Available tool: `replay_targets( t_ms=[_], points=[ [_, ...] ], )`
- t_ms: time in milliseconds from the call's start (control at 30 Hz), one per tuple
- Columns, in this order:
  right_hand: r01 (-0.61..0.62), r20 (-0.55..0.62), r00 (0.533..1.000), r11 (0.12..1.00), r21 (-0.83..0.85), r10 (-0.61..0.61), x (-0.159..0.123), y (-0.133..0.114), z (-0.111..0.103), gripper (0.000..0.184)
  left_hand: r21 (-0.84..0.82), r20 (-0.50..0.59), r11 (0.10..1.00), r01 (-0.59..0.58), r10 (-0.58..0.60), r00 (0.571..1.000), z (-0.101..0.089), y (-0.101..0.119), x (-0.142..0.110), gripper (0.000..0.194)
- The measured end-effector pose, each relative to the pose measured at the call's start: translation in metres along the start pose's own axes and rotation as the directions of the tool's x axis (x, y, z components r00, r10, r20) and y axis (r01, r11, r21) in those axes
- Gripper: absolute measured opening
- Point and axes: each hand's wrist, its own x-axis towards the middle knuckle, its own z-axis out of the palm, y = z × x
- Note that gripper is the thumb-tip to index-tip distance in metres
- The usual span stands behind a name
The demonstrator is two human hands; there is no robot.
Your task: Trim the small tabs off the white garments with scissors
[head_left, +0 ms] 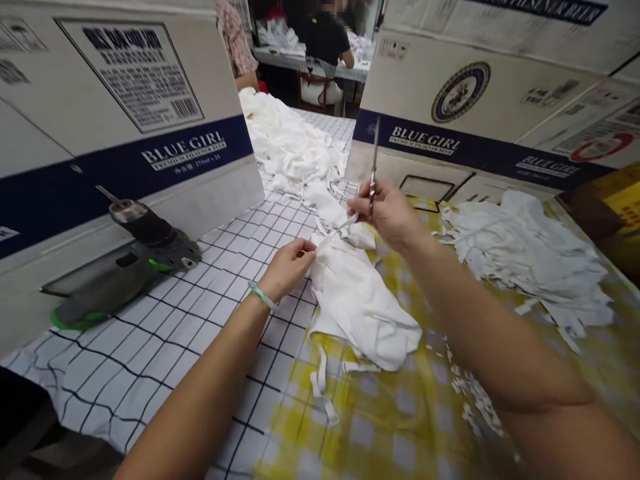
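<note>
A white cloth garment [365, 300] with thin straps lies in front of me on the checked tablecloths. At its upper edge my left hand [287, 267], with a pale green bangle on the wrist, pinches one end of a narrow white strap [336, 233]. The strap slants up to my right hand [385, 210], whose fingertips are at its other end. Scissors [374, 157] are held in that same hand, their blades pointing up and away from the strap. Loose straps [320, 373] trail from the garment's near edge.
White garments [295, 143] are heaped at the back, with another pile [530, 253] on the right. Beer cartons [200, 153] flank the table. A power drill [135, 260] lies at left. White scraps [473, 393] are scattered near my right forearm. A person [327, 37] sits beyond.
</note>
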Motion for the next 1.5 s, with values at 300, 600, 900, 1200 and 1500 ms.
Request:
replay_targets(
  t_ms=[300, 600, 900, 1200, 1500],
  points=[
    [0.258, -0.162, 0.927, 0.890, -0.376, -0.337, -0.074, -0.014, -0.055, 0.032, 0.313, 0.109, 0.941, -0.127, 0.097, 0.989, 0.025, -0.025, -0.105, 0.014],
    [0.114, 0.054, 0.993, 0.940, -0.320, -0.102, -0.219, 0.077, 0.009, 0.035, -0.032, 0.069, 0.986, -0.165, 0.167, 0.984, 0.042, -0.006, -0.164, 0.017],
    [0.194, 0.127, 0.979, 0.922, -0.336, -0.160, -0.215, 0.088, -0.004, 0.016, -0.107, 0.058, 0.994, -0.009, 0.015, 0.998, 0.041, -0.020, -0.163, 0.027],
    [0.283, 0.079, 0.959, 0.918, -0.278, -0.272, -0.231, 0.081, -0.004, 0.030, -0.213, 0.324, 0.962, 0.170, -0.095, 0.941, 0.048, -0.011, -0.173, 0.027],
    [0.203, -0.012, 0.978, 0.966, -0.162, -0.207, -0.204, 0.079, 0.004, 0.018, -0.398, 0.338, 0.903, 0.164, -0.022, 0.941, 0.041, 0.000, -0.186, 0.029]
  ],
)
